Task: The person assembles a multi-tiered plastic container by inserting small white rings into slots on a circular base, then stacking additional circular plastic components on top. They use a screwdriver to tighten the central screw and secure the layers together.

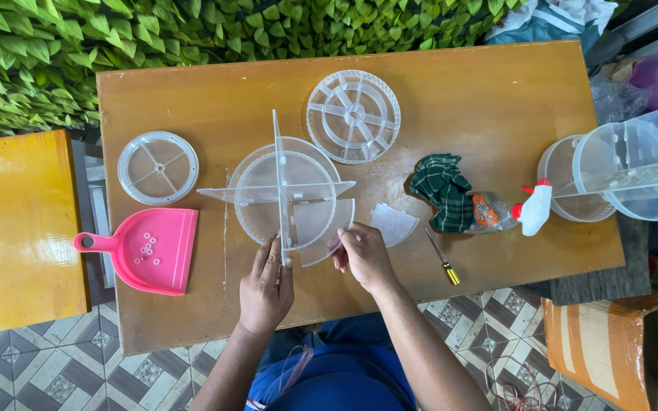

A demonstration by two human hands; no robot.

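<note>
A clear plastic cross-shaped divider (279, 190) stands on a clear round tray (257, 164) in the middle of the brown table (489, 99). My left hand (266, 285) touches the near end of the divider's upright wall with its fingertips. My right hand (363, 255) grips a clear quarter-round plastic piece (329, 228) beside the divider's near right section. A second quarter-round piece (394, 223) lies flat just right of that hand.
A spoked clear disc (353, 116) and a smaller clear lid (158, 167) lie further back. A pink dustpan (150, 250) holds small white rings. A green checked cloth (442, 190), spray bottle (508, 211), screwdriver (442, 257) and clear tubs (626, 171) sit at the right. Leafy wall behind.
</note>
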